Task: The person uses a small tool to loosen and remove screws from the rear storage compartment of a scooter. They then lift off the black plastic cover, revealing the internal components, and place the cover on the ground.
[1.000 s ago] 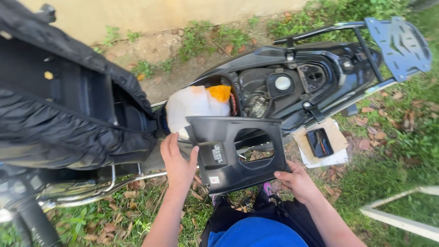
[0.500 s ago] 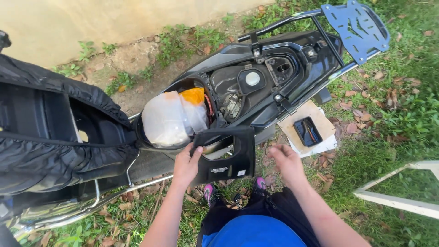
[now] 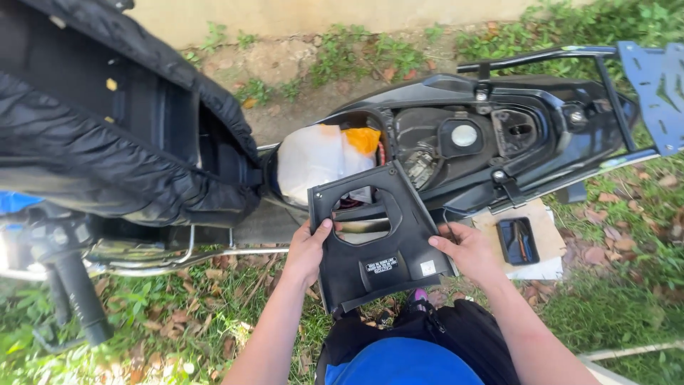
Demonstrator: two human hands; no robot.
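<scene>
I hold a black plastic cover panel (image 3: 388,257) with a large cut-out and two small stickers, tilted up in front of me. My left hand (image 3: 308,249) grips its left edge, thumb on the face near the cut-out. My right hand (image 3: 467,249) grips its right edge. Behind the panel is the open under-seat bay of a black motorcycle (image 3: 499,135), holding a white plastic bag (image 3: 313,167) and an orange item (image 3: 363,139). The fuel cap (image 3: 464,135) shows further back.
The raised black seat (image 3: 107,128) fills the upper left. A footpeg (image 3: 78,299) sticks out at lower left. A dark phone (image 3: 518,241) lies on cardboard (image 3: 548,228) on the grass to the right. A blue rear rack (image 3: 659,89) is at far right. A wall runs along the top.
The panel has been lifted and tilted up toward me, clear of the motorcycle's side. Both hands have kept their grip on its edges. The camera has shifted.
</scene>
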